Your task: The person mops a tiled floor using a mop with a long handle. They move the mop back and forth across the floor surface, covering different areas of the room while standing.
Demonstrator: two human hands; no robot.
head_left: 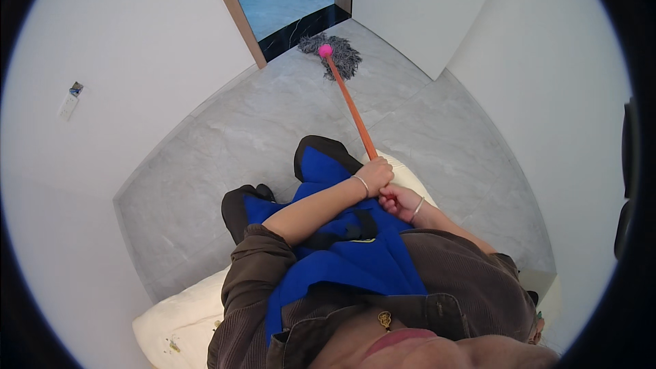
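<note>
A mop with an orange handle (352, 111) reaches forward from my hands, its grey shaggy head (345, 59) resting on the floor near the doorway. A bright pink joint (326, 50) links the handle to the strands. My left hand (375, 175) is wrapped round the upper part of the handle. Just behind it, closer to my body, my right hand (401, 202) is closed round the handle's near end, which is mostly hidden by the fingers. Both hands sit in front of my blue apron (362, 260).
A black threshold (301, 33) crosses the doorway ahead, with a wooden frame (239, 17). The white door (417, 14) stands open to the right. Grey tiled floor (225, 130) lies between white walls. Cream bedding or cushion (184, 318) is behind me.
</note>
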